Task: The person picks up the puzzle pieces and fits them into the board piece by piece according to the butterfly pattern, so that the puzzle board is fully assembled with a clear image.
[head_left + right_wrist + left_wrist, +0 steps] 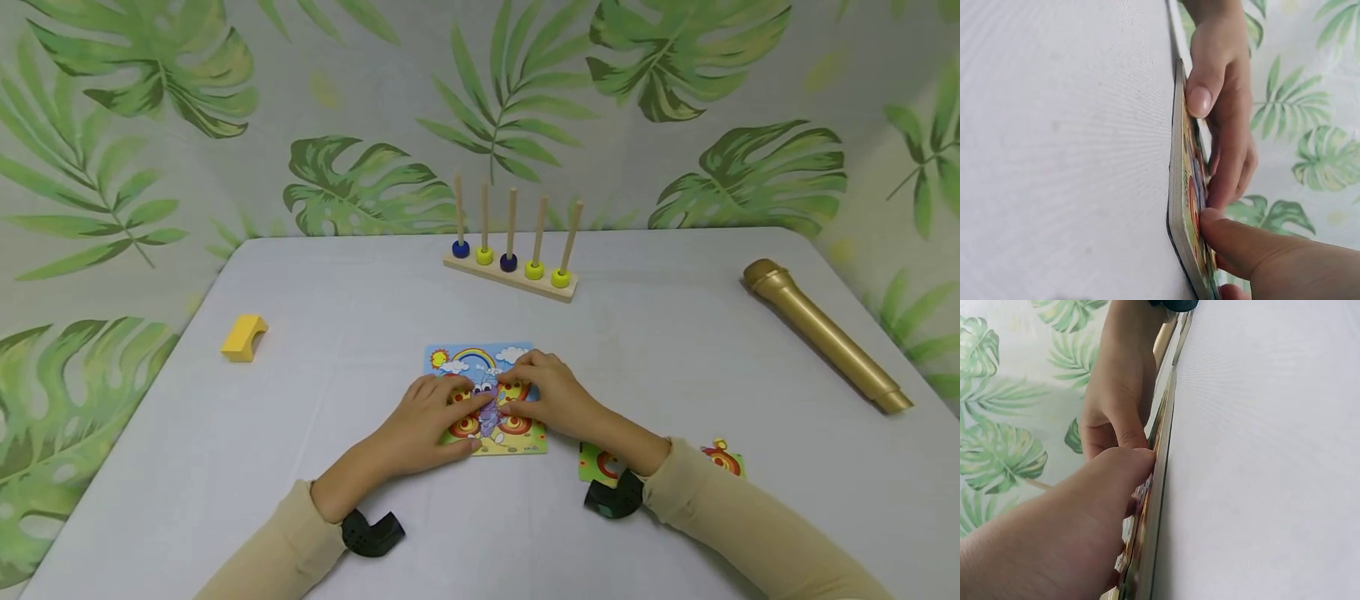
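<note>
A square jigsaw puzzle (517, 447) with a purple-bodied butterfly, rainbow and sun lies flat on the table. My left hand (423, 421) rests on its left half, fingers extended toward the butterfly's body, thumb near the lower edge. From the other side my right hand (558, 400) touches the butterfly's right wing with bent fingers and thumb spread apart. Side-on in the right wrist view, the puzzle (1180, 200) has fingertips of both hands on its face. Partly under the right forearm is a green and red puzzle piece (596, 463). Another colourful piece (726, 460) shows beyond the sleeve.
A wooden peg stand (510, 279) with blue and yellow beads stands at the back. The yellow arch block (242, 340) lies at left, and a gold microphone (828, 337) at right. Black wrist devices (372, 535) sit below both cuffs. Leaf-patterned cloth hangs behind the white table.
</note>
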Demonstrator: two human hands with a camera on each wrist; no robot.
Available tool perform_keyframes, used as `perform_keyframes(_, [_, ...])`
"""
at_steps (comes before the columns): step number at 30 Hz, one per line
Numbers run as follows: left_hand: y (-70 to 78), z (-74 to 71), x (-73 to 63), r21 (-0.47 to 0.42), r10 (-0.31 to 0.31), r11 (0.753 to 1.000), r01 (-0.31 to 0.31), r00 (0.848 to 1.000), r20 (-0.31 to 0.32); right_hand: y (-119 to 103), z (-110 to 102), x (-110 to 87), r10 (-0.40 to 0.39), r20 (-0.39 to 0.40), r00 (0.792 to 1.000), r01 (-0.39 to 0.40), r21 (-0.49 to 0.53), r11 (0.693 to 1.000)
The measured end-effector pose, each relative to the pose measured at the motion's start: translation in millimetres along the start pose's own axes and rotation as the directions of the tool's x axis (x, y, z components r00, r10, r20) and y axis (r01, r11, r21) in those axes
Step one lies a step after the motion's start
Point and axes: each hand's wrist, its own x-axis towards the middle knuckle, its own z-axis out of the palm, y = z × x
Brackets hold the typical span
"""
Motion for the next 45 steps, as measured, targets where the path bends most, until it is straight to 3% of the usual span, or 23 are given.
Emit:
perform_keyframes(7, [1.1,-0.8,-0.8,-0.007,-0.005,1.000,0.005,1.000,0.001,7.9,-14.3,-0.8,0.021,0.181,0.983,-0.045,0.129,0.991])
perform_keyframes(10, [1.6,-0.7,-1.1,-0.023,-0.002,1.000,0.002,1.000,-0.006,13.6,-18.3,-1.4,-0.002,0.224,0.975,-0.039,0.178,0.983])
perform_keyframes(15, [1.5,-0.6,-1.1,-0.026,-0.002,1.000,0.002,1.000,-0.005,16.7,-19.0,-1.3,-0.047,0.222,0.974,0.005,0.183,0.983])
perform_keyframes(21, [-0.7,-3.5,-6.0,-0.072,-0.020,0.997,0.020,1.000,0.006,15.1,-17.9,-1.2,-0.036,0.206,0.978,-0.002,0.180,0.984])
perform_keyframes(25, [-5.1,-6.7,-18.5,-0.127,-0.097,0.987,0.097,0.995,0.007,15.2,-17.1,-1.4,-0.025,0.204,0.979,-0.008,0.157,0.988])
perform_keyframes(29, [-8.4,-9.3,-34.9,-0.192,-0.206,0.960,0.205,0.978,0.015,15.7,-16.5,-2.0,-0.028,0.201,0.979,0.002,0.128,0.992])
perform_keyframes(32, [-9.2,-10.2,-44.1,-0.236,-0.248,0.941,0.242,0.969,0.004,15.7,-15.9,-2.2,-0.031,0.199,0.980,0.008,0.116,0.993])
perform_keyframes(39, [-11.3,-7.0,-50.2,-0.268,-0.260,0.932,0.243,0.965,-0.027,12.9,-18.4,-2.7,0.009,0.201,0.980,-0.037,0.140,0.989])
perform_keyframes(45, [-14.4,-4.6,-50.4,-0.261,-0.252,0.937,0.233,0.967,-0.042,-1.4,-32.9,-11.4,0.039,0.187,0.982,-0.071,0.165,0.984])
